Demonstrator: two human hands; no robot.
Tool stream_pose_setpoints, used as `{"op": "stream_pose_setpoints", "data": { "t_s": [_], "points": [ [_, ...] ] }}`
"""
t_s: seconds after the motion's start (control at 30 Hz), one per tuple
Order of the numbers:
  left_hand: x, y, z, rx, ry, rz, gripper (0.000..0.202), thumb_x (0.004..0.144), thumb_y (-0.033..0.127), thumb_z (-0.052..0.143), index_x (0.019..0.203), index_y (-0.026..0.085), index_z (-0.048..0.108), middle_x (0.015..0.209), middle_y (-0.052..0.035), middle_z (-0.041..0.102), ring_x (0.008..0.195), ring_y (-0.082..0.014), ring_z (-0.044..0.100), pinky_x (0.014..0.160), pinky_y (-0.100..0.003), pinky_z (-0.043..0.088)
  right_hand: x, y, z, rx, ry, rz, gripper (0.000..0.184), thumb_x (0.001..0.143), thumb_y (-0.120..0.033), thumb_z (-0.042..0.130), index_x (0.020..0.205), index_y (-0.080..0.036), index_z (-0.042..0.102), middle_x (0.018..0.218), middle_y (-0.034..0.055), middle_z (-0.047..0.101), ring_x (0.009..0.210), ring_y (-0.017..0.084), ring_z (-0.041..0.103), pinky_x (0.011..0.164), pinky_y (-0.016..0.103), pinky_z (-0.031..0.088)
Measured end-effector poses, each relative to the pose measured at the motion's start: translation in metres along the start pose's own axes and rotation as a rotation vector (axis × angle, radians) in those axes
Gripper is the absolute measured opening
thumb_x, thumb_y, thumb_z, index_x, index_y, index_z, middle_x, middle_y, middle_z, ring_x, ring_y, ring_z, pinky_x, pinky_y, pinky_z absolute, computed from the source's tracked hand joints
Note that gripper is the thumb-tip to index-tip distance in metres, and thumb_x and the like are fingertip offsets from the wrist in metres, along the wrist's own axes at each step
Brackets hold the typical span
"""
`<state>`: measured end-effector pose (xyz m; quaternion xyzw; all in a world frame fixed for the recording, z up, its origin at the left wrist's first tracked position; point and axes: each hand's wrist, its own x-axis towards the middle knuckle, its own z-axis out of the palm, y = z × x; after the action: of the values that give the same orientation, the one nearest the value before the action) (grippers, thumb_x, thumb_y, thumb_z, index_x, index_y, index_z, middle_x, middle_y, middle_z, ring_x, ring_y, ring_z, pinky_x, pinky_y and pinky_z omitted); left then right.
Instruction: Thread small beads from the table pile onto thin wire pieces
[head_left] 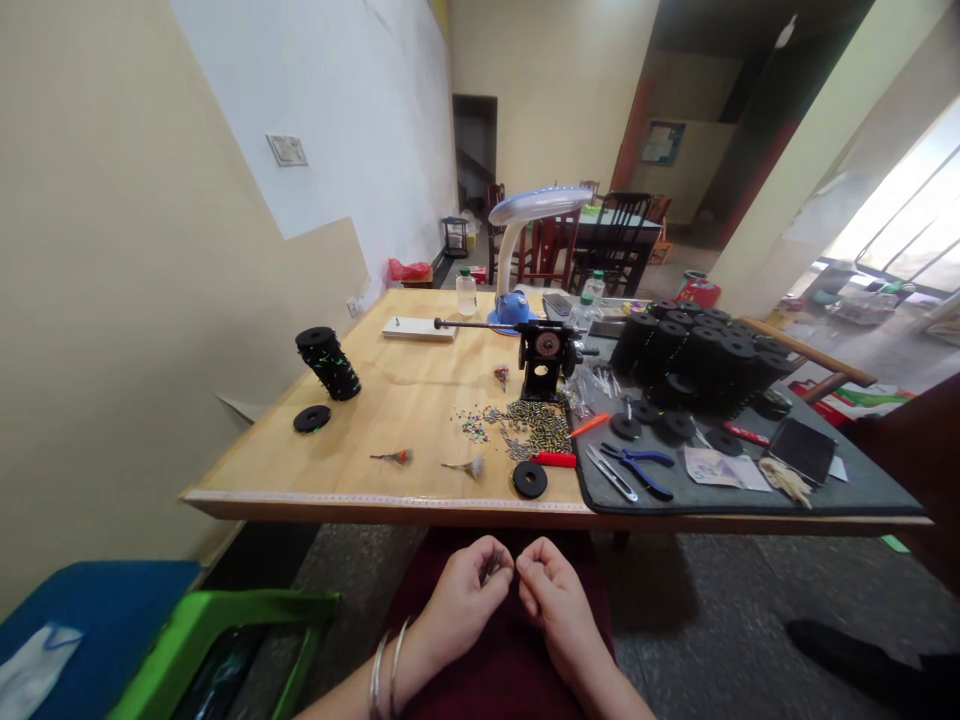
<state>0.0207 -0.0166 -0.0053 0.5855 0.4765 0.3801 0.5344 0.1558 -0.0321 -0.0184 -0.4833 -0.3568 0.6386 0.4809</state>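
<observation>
My left hand [469,600], with silver bangles at the wrist, is curled closed over my lap. A small dark bit shows between its fingers, too small to name. Close beside it, my right hand [555,605] pinches thumb against forefinger; whatever it grips cannot be made out. Both hands are in front of the table's near edge. On the wood beyond them lie a feathery tuft on a thin stem [472,466], an orange-tipped one [401,456] and a black foam ring [529,479]. A pile of small yellow-and-black pieces [541,425] spreads behind the ring.
A black winding device [544,360] with a long rod stands mid-table near a blue lamp [512,310]. On the grey mat [750,500] are blue-handled pliers [641,465], snips [611,472] and stacked black spools [690,350]. More spools [328,362] stand left. A green stool [225,625] is below.
</observation>
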Motion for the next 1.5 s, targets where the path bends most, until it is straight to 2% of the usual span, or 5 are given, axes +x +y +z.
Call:
{"op": "stream_pose_setpoints", "data": {
  "t_s": [0.3, 0.7, 1.0, 1.3, 1.5],
  "points": [
    [0.002, 0.005, -0.006, -0.010, -0.001, 0.001, 0.015, 0.076, 0.030, 0.061, 0.076, 0.015, 0.063, 0.069, -0.0015, 0.062, 0.064, -0.0145, 0.052, 0.062, -0.024, 0.042, 0.003, 0.001, -0.006, 0.002, -0.069, 0.041, 0.037, 0.072, -0.052, 0.065, 0.076, -0.019, 0.048, 0.044, -0.0119, 0.035, 0.039, 0.005, 0.020, 0.041, 0.020, 0.011],
    [0.004, 0.003, -0.007, 0.060, 0.087, 0.101, 0.016, 0.085, 0.030, 0.049, 0.084, 0.018, 0.060, 0.081, -0.0040, 0.063, 0.078, -0.0184, 0.057, 0.076, -0.028, 0.044, 0.001, -0.004, -0.003, -0.310, -0.073, -0.102, 0.009, 0.064, -0.017, 0.048, 0.058, -0.020, 0.042, 0.046, -0.0097, 0.034, 0.044, 0.007, 0.026, 0.044, 0.021, 0.019],
    [0.012, -0.005, -0.022, 0.002, 0.236, 0.042, 0.019, 0.085, 0.034, 0.049, 0.086, 0.018, 0.059, 0.070, 0.0004, 0.056, 0.064, -0.0142, 0.050, 0.061, -0.024, 0.041, -0.002, 0.002, -0.008, -0.176, -0.031, -0.033, 0.007, 0.063, -0.020, 0.047, 0.058, -0.021, 0.042, 0.038, -0.0126, 0.033, 0.034, 0.004, 0.024, 0.037, 0.017, 0.016],
    [0.002, 0.005, -0.024, -0.123, -0.090, -0.186, 0.028, 0.075, 0.042, 0.060, 0.081, 0.014, 0.061, 0.059, 0.0054, 0.044, 0.053, -0.0095, 0.038, 0.048, -0.020, 0.031, -0.003, 0.004, -0.009, -0.136, 0.019, -0.046, 0.016, 0.074, -0.031, 0.055, 0.068, -0.020, 0.045, 0.043, -0.0093, 0.044, 0.036, 0.005, 0.027, 0.038, 0.017, 0.019],
    [0.006, 0.009, -0.016, -0.182, -0.051, -0.228, 0.031, 0.069, 0.043, 0.067, 0.075, 0.013, 0.062, 0.059, 0.0047, 0.048, 0.051, -0.0081, 0.037, 0.047, -0.020, 0.029, -0.007, 0.005, -0.008, -0.393, 0.051, -0.254, 0.021, 0.077, -0.031, 0.058, 0.064, -0.018, 0.049, 0.050, -0.0064, 0.045, 0.046, 0.009, 0.041, 0.046, 0.020, 0.033]
  ]
}}
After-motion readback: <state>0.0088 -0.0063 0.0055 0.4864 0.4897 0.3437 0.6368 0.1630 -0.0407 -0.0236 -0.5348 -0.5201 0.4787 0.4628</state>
